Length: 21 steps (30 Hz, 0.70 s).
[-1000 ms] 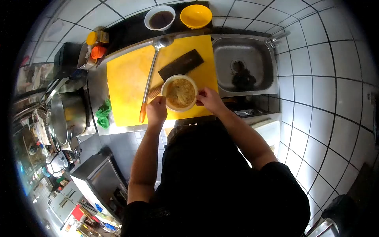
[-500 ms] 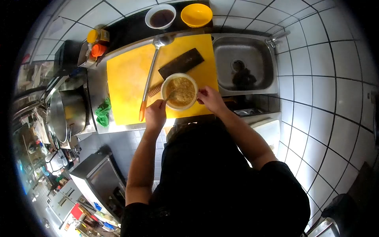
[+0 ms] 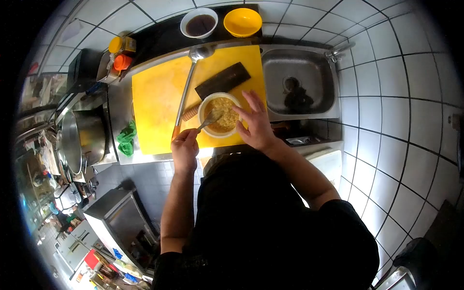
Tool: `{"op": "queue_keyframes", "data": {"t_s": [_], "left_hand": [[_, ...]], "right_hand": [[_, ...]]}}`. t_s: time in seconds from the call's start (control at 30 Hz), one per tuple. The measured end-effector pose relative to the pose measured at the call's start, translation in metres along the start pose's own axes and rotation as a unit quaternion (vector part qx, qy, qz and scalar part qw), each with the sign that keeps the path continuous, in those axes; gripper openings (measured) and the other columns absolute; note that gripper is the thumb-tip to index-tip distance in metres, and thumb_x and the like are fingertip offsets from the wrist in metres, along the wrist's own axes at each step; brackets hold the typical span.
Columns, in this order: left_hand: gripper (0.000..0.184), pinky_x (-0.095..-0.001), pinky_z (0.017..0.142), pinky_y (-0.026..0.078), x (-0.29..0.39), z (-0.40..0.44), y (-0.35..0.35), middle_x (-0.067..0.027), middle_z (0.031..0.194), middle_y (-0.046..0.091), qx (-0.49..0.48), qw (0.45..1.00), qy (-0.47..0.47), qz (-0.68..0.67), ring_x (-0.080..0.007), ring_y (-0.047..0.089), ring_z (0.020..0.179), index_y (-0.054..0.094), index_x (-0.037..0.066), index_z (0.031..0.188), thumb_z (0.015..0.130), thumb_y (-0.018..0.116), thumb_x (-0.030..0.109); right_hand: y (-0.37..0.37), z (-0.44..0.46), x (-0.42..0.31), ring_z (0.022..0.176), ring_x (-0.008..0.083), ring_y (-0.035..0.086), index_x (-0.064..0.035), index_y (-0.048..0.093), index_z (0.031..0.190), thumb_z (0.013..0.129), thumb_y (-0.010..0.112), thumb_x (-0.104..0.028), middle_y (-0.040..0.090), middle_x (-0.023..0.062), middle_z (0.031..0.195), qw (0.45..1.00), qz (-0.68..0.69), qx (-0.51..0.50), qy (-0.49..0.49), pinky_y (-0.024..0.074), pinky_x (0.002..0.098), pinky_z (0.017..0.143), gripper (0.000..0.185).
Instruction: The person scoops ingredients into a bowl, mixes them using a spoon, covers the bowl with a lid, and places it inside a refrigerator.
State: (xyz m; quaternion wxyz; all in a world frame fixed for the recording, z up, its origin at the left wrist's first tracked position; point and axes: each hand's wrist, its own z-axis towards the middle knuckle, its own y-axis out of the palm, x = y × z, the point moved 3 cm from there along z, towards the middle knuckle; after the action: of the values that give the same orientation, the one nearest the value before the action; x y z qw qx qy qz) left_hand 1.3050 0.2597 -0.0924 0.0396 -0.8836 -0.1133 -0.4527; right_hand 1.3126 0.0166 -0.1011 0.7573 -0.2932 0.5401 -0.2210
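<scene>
A round white bowl (image 3: 201,126) of yellowish, lumpy food in broth (image 3: 223,108) stands near the front of a yellow cutting board (image 3: 157,101). My left hand (image 3: 185,147) is closed around the handle of a metal fork (image 3: 209,119), whose head is over or in the food. With fingers spread, my right hand (image 3: 254,123) is at the bowl's right side, fingertips over the rim; whether they touch it I cannot tell. Behind the bowl lies what looks like a cleaver, with a dark blade (image 3: 223,80) and a ribbed wooden handle (image 3: 190,113).
A long ladle (image 3: 187,87) with an orange handle lies across the board, its end by my left hand. Behind stand a white bowl of dark liquid (image 3: 200,25) and a yellow bowl (image 3: 242,22). A sink (image 3: 309,60) is right; a green cloth (image 3: 126,138) lies left.
My left hand has drawn back toward me with the fork, showing more of it. My right hand has let go of the bowl's rim and spread its fingers.
</scene>
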Motion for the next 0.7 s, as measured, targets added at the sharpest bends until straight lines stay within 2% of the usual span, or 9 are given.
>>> {"op": "queue_keyframes", "data": {"t_s": [0.1, 0.2, 0.3, 0.4, 0.5, 0.6, 0.7], "left_hand": [[0.014, -0.0208, 0.04, 0.022, 0.002, -0.002, 0.005, 0.0066, 0.055, 0.044, -0.008, 1.0, -0.005, -0.017, -0.002, 0.034, 0.042, 0.068, -0.005, 0.093, 0.093, 0.064, 0.008], [0.014, -0.0208, 0.04, 0.022, 0.003, -0.003, 0.008, 0.0065, 0.056, 0.045, -0.011, 1.0, -0.003, -0.01, -0.0019, 0.034, 0.042, 0.068, -0.005, 0.094, 0.093, 0.064, 0.008], [0.014, -0.0208, 0.04, 0.023, 0.004, -0.004, 0.008, 0.0062, 0.056, 0.045, -0.006, 1.0, 0.001, 0.014, -0.002, 0.034, 0.042, 0.068, -0.005, 0.093, 0.093, 0.064, 0.008], [0.014, -0.021, 0.04, 0.023, 0.004, -0.003, 0.009, 0.0059, 0.056, 0.045, -0.005, 1.0, -0.004, 0.005, -0.0022, 0.034, 0.043, 0.068, -0.005, 0.093, 0.093, 0.064, 0.008], [0.014, -0.0212, 0.04, 0.022, 0.006, -0.003, 0.01, 0.0059, 0.056, 0.044, -0.004, 1.0, -0.01, -0.001, -0.0023, 0.034, 0.042, 0.068, -0.006, 0.092, 0.093, 0.063, 0.008], [0.015, -0.0214, 0.04, 0.021, 0.006, 0.0, 0.009, 0.0061, 0.055, 0.043, 0.003, 1.0, -0.013, -0.002, -0.0023, 0.033, 0.042, 0.067, -0.006, 0.093, 0.094, 0.063, 0.008], [0.015, -0.0217, 0.039, 0.021, 0.007, 0.001, 0.01, 0.0064, 0.055, 0.042, 0.004, 1.0, -0.013, -0.012, -0.0024, 0.032, 0.042, 0.067, -0.006, 0.093, 0.094, 0.063, 0.008]], "right_hand": [[0.011, -0.001, 0.005, 0.139, 0.0544, 0.026, -0.004, 0.059, 0.13, 0.08, 0.07, -0.016, 0.029, 0.0298, 0.151, 0.999, 0.042, 0.003, 0.006, 0.0278, 0.0581, 0.113, 0.053], [0.014, 0.001, 0.001, 0.145, 0.0491, 0.02, -0.0088, 0.059, 0.134, 0.081, 0.069, -0.013, 0.025, 0.0259, 0.155, 0.998, 0.04, -0.021, 0.033, 0.024, 0.0552, 0.117, 0.054], [0.008, 0.01, -0.009, 0.146, 0.0491, 0.017, -0.0095, 0.058, 0.135, 0.08, 0.07, -0.014, 0.022, 0.0252, 0.156, 0.999, 0.004, -0.043, 0.006, 0.0221, 0.0558, 0.118, 0.056], [0.009, 0.011, -0.009, 0.146, 0.0489, 0.017, -0.0103, 0.06, 0.133, 0.079, 0.07, -0.014, 0.02, 0.0245, 0.157, 0.998, -0.02, -0.051, -0.003, 0.0214, 0.056, 0.119, 0.055], [0.012, 0.011, -0.003, 0.143, 0.0519, 0.022, -0.0079, 0.062, 0.13, 0.078, 0.071, -0.019, 0.022, 0.0273, 0.155, 0.998, -0.029, -0.06, -0.02, 0.0259, 0.0581, 0.115, 0.053], [0.012, 0.01, -0.003, 0.146, 0.0476, 0.017, -0.0091, 0.064, 0.126, 0.079, 0.071, -0.014, 0.021, 0.0239, 0.157, 0.996, -0.015, -0.085, -0.012, 0.0204, 0.0569, 0.119, 0.048], [0.018, 0.006, -0.002, 0.147, 0.0436, 0.02, -0.0092, 0.064, 0.124, 0.082, 0.068, -0.014, 0.023, 0.0233, 0.157, 0.996, 0.015, -0.091, -0.002, 0.021, 0.0527, 0.119, 0.043]]}}
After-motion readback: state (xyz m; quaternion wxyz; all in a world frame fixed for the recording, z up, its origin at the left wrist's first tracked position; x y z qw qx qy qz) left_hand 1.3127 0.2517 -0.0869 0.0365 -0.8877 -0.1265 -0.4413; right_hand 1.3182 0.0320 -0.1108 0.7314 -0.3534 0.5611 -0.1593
